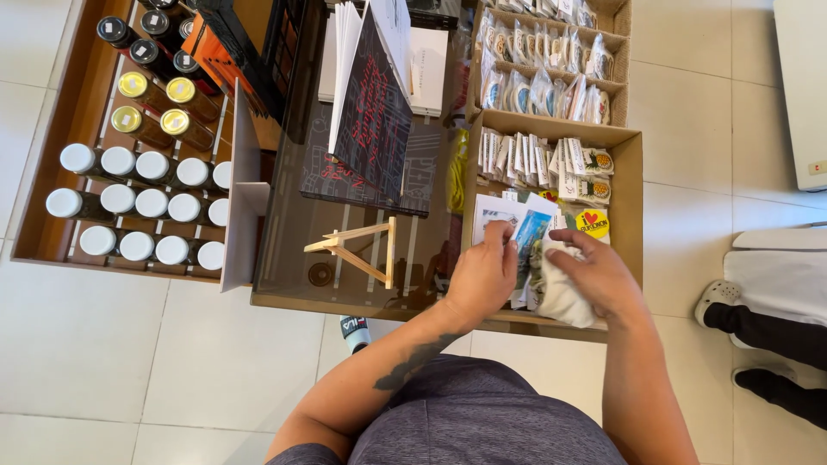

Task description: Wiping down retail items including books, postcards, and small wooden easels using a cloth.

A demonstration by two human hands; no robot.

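Item: stack of thin glossy picture cards [527,239], standing in front compartment of brown cardboard tray [635,185]. Left hand [482,274] pinching card tops; right hand [594,277] clutching soft white cloth [564,297]. Likely light, bendable, slippery; best gripping by edges

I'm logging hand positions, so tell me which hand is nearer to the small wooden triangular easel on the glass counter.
Left. The left hand rests on the cards in the cardboard box, just right of the small wooden triangular easel. The right hand, holding a white cloth, lies farther right.
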